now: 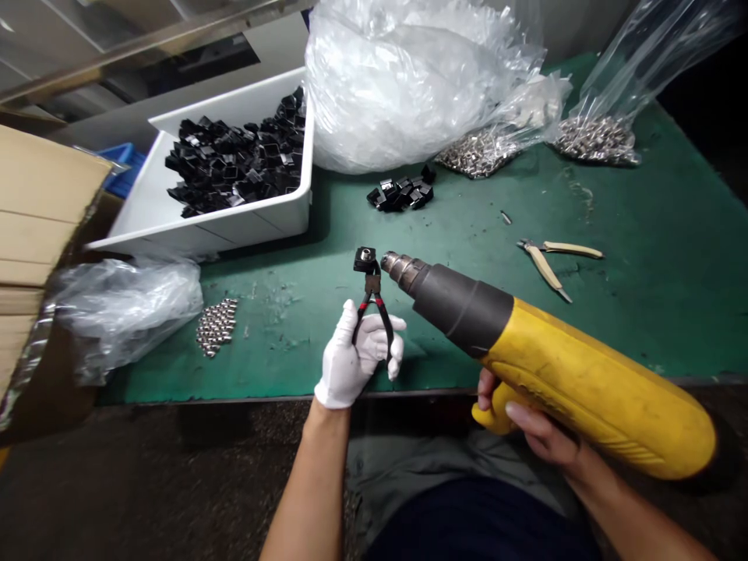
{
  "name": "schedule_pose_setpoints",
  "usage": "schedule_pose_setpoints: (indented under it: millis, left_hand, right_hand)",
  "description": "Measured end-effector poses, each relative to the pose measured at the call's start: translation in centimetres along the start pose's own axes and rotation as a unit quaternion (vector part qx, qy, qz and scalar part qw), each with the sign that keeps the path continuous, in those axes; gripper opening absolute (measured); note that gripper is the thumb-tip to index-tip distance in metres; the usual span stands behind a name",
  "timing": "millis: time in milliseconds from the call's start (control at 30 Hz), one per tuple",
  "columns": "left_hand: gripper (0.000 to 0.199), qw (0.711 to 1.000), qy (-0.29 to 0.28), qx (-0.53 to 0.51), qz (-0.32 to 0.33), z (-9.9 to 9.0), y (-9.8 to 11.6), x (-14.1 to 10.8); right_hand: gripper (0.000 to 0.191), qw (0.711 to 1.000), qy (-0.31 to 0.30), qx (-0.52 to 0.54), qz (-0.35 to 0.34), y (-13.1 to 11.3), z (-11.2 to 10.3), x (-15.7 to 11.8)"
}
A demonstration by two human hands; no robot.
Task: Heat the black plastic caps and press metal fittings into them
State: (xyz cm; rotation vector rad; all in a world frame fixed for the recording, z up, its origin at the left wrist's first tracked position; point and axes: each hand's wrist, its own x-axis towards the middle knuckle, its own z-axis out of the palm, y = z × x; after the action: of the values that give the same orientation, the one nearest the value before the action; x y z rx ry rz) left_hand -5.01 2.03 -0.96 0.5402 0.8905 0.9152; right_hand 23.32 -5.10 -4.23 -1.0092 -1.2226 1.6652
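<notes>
My left hand (351, 354), in a white glove, is closed around the dark handles of a pair of pliers (372, 292) with red bands. At the jaws of the pliers sits a small black plastic part (358, 263) with a round metal fitting (366, 254) on its top. My right hand (541, 432), bare, grips the handle of a yellow and black heat gun (555, 366). The gun's metal nozzle points left and stops just beside the black part.
A white bin (251, 222) holds many black parts, and a small pile of them (403, 193) lies nearby. Metal fittings (216, 327) lie at left; bagged ones (596, 140) stand at back right. Cream-handled pliers (543, 265) rest right. Plastic bags (409, 86) and a cardboard box (40, 257) flank the bench.
</notes>
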Motion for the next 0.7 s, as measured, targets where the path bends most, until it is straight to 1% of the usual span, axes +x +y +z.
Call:
schedule_pose_setpoints:
  millis: [100,233,400,567,700]
  left_hand:
    - [0.078,1.0,-0.017,-0.002,0.0,-0.3,0.0,-0.3]
    - [0.079,1.0,-0.03,-0.006,-0.003,-0.5,-0.2,-0.5]
    - [0.079,0.999,-0.028,-0.015,-0.014,-0.7,-0.1,-1.2]
    - [0.08,0.999,-0.027,-0.011,-0.025,-0.8,-0.2,-1.8]
    - [0.08,0.999,-0.037,-0.014,-0.023,-1.0,-0.3,-1.9]
  right_hand:
    - [0.032,0.999,-0.025,0.03,0.009,0.3,-0.2,0.1]
    - [0.029,0.999,-0.028,0.026,0.019,-0.1,-0.2,0.1]
    - [0.031,0.997,-0.052,0.047,0.022,0.1,-0.7,0.0]
    - [0.03,0.995,-0.057,0.082,0.019,0.4,-0.9,0.1]
    - [0.029,0.994,-0.066,0.088,0.021,0.4,-0.9,0.0]
